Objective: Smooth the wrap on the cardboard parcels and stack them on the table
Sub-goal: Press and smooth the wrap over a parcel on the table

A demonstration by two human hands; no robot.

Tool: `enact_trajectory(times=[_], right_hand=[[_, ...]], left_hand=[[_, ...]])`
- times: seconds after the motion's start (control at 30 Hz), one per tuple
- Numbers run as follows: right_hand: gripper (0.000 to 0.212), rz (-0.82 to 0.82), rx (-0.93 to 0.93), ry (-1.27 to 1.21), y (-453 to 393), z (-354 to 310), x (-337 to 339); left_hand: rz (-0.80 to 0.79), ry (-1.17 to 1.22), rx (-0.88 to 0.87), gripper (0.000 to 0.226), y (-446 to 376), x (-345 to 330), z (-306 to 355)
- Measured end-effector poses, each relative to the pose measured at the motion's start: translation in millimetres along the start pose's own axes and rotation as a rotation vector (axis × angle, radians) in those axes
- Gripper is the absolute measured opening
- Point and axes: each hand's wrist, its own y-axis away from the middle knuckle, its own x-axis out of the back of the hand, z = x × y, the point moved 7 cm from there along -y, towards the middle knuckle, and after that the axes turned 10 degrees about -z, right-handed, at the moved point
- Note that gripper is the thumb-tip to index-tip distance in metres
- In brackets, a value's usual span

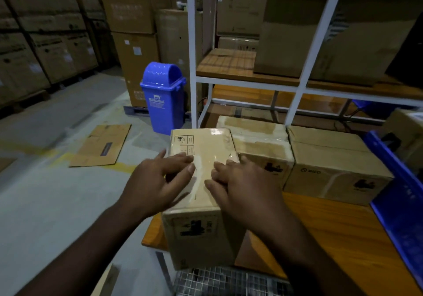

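We see a wrapped cardboard parcel point(201, 181) standing on the near left corner of the wooden table point(332, 231), its glossy clear wrap catching the light on the top face. Both hands lie on that top face. The left hand point(160, 181) comes in from seven o'clock, fingers spread and fairly straight, pressing flat on the wrap near the parcel's left edge. The right hand point(238, 188) comes in from five o'clock, its fingers laid on the wrap toward the right edge, slightly bent but gripping nothing. A strip of wrap shows between the two hands.

At two o'clock from the parcel, two more cardboard parcels point(258, 144) point(332, 165) sit side by side on the table, touching each other, the nearer one just beside the parcel under the hands. A blue bin point(163, 96) stands on the floor at eleven o'clock, and a flattened cardboard sheet point(103, 145) lies on the floor at ten o'clock. A white shelf frame point(297, 84) with boxes rises behind the table.
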Motion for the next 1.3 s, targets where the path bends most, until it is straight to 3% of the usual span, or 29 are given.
enact_trajectory(times=[0.17,0.27,0.4,0.57,0.67,0.8,0.87,0.97,1.07,1.17,1.3], right_hand=[[0.044,-0.063,0.027,-0.076,0.4,8.6,-12.1],[0.043,0.019,0.068,-0.178,4.9,12.4,-7.6],[0.049,0.064,0.118,-0.406,16.8,19.7,-18.8],[0.061,-0.023,0.081,-0.415,8.0,27.1,-29.0],[0.059,-0.043,0.185,-0.628,17.5,33.3,-35.3],[0.086,0.084,0.127,-1.141,46.5,51.7,-63.3],[0.083,0.110,0.099,-1.249,50.6,44.3,-77.2],[0.072,0.203,0.129,-1.283,46.1,28.3,-61.0],[0.075,0.212,0.217,-1.324,32.2,16.1,-22.9],[0.087,0.121,0.255,-1.303,6.5,5.8,-1.7],[0.079,-0.008,0.016,-1.368,-38.2,9.3,-16.8]], left_hand=[[-0.290,-0.118,-0.016,0.085,2.2,-15.7,-6.5],[-0.331,-0.199,-0.141,0.101,9.5,-19.1,-3.3],[-0.176,-0.073,-0.428,0.068,24.8,-23.0,9.4],[-0.068,-0.030,-0.436,0.048,28.4,-27.1,7.9],[-0.003,0.022,-0.426,0.049,37.2,-25.5,6.5],[0.131,0.146,-0.236,0.080,58.2,-37.7,-8.9],[0.153,0.315,-0.144,0.087,63.8,-47.2,-11.5],[0.254,0.405,-0.161,0.075,57.6,-35.8,-0.2],[0.430,0.343,-0.180,0.044,37.0,8.1,4.6],[0.471,0.537,-0.052,0.030,5.7,42.0,-7.8],[0.378,0.885,0.263,0.025,-29.5,29.2,-50.8]])
